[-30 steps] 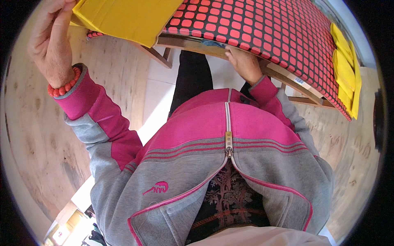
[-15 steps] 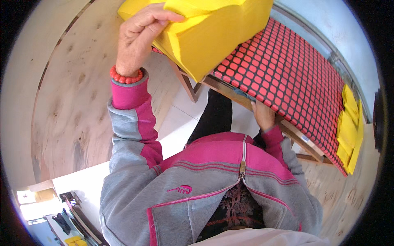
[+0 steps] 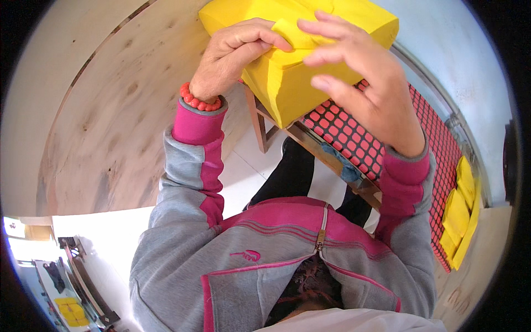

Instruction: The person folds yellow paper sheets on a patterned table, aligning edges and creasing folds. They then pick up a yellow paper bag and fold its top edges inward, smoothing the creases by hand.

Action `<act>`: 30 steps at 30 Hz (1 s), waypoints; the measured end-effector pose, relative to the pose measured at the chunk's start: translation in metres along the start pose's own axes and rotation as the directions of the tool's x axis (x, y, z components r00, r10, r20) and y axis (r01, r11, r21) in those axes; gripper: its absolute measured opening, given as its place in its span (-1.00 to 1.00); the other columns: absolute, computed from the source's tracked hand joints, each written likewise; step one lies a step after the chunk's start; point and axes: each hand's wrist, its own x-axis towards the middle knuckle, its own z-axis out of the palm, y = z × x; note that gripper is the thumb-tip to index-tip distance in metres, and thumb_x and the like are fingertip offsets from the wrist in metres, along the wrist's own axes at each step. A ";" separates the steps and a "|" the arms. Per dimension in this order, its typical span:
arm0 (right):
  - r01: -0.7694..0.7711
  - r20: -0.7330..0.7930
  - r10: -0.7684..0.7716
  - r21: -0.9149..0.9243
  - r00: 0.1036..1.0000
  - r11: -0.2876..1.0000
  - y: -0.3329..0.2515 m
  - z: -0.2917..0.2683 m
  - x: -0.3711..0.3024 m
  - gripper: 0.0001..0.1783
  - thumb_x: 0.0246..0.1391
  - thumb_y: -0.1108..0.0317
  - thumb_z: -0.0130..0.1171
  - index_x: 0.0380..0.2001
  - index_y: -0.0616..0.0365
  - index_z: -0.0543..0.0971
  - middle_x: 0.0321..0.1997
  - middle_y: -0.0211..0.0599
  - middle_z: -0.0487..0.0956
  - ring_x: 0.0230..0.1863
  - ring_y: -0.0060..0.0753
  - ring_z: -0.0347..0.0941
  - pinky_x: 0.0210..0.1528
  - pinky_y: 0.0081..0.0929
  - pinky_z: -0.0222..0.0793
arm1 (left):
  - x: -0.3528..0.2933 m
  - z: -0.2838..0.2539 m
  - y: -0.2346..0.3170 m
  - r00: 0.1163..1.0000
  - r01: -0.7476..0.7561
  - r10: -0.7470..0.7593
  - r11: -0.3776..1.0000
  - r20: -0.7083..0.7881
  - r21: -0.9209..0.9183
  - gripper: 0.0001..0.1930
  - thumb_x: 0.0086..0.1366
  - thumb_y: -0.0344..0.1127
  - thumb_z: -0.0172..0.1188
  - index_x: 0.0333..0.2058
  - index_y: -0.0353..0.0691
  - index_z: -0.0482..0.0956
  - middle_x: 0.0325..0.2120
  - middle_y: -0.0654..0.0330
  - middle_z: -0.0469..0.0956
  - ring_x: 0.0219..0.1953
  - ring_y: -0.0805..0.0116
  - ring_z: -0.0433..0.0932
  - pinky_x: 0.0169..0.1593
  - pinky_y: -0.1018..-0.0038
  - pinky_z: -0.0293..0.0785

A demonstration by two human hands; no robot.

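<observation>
A bright yellow, box-shaped piece of soft cloth [image 3: 282,91] stands at the far end of the table, one corner overhanging the near edge. My left hand [image 3: 229,55], with a red bead bracelet at the wrist, pinches the cloth's upper edge between thumb and fingers. Above the right part of the same cloth is my right hand [image 3: 373,80], its fingers spread and slightly blurred, holding nothing. A folded yellow flap lies between the two hands. Whether the cloth piece has anything inside is hidden.
The table is covered in red-and-black patterned cloth [image 3: 348,133]. Folded yellow cloth pieces [image 3: 459,216] lie at its right end. Blue material [image 3: 340,163] shows under the tabletop. A large plywood surface [image 3: 105,122] fills the left. More yellow pieces [image 3: 72,311] sit far off at lower left.
My right hand has risen from beside the table's near edge to over the yellow cloth. In the picture, my left hand and the cloth now appear farther right and slightly lower.
</observation>
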 end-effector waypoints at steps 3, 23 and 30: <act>0.027 0.055 -0.026 -0.011 0.998 1.000 0.009 0.001 0.013 -0.78 0.11 0.43 0.31 -0.18 0.24 0.58 0.14 0.06 0.55 0.21 -0.02 0.47 0.18 -0.30 0.39 | -0.001 -0.002 0.000 0.999 0.033 -0.033 0.999 0.004 0.008 -0.73 0.36 -0.50 -0.08 -0.19 -0.32 0.66 -0.15 0.16 0.62 -0.06 0.33 0.54 0.08 0.46 0.39; 0.013 -0.140 -0.002 0.077 0.990 0.997 0.044 0.046 0.004 -0.89 0.25 0.44 0.17 -0.24 0.28 0.55 0.20 0.02 0.57 0.20 -0.07 0.52 0.21 -0.34 0.39 | -0.003 -0.007 0.003 0.994 0.106 -0.108 0.993 0.032 0.056 -0.71 0.28 -0.43 -0.06 -0.18 -0.37 0.63 0.04 0.08 0.57 -0.01 0.35 0.50 -0.02 0.50 0.36; -0.027 -0.142 0.051 0.170 0.989 0.985 0.042 0.045 0.005 -0.91 0.23 0.46 0.19 -0.26 0.26 0.55 0.19 0.00 0.57 0.13 -0.14 0.55 0.15 -0.39 0.41 | -0.005 -0.007 -0.002 0.997 0.071 -0.071 0.995 0.011 -0.070 -0.81 0.27 -0.50 0.06 -0.19 -0.32 0.61 -0.13 0.20 0.59 -0.09 0.44 0.51 0.01 0.52 0.39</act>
